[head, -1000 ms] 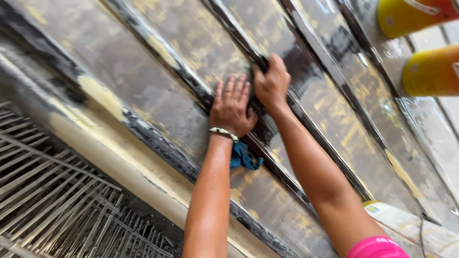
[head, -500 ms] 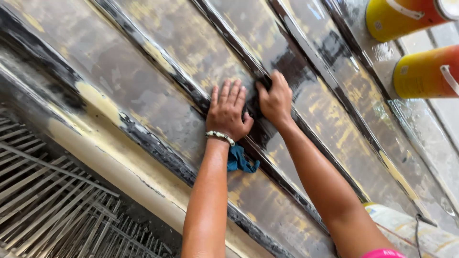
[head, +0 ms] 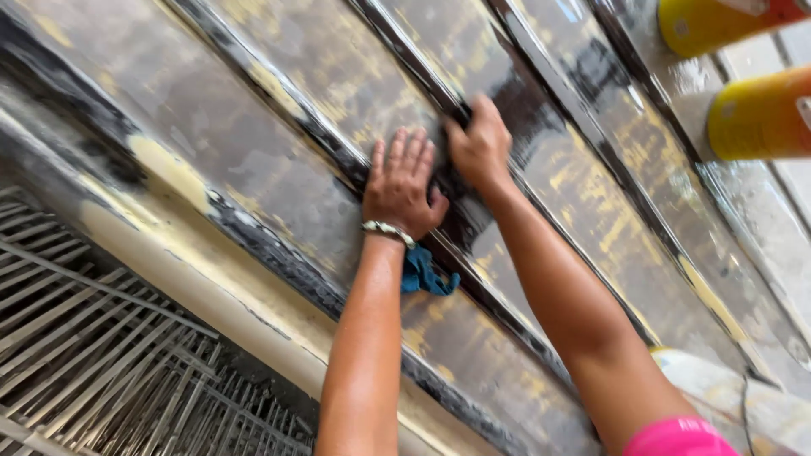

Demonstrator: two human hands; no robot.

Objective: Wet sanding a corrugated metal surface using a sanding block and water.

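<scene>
We press our left hand (head: 401,184) flat, fingers spread, on the ribbed metal panel (head: 253,143); a blue cloth (head: 425,274) hangs just below its wrist. Beside it, our right hand (head: 480,143) clutches the panel's dark rib (head: 405,63)

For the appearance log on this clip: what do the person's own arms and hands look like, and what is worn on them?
Both forearms are bare, with no gloves. The left hand has a beaded bracelet of pale and dark beads at the wrist. The right hand shows no jewellery. A bright pink sleeve edge shows on the right upper arm.
</scene>
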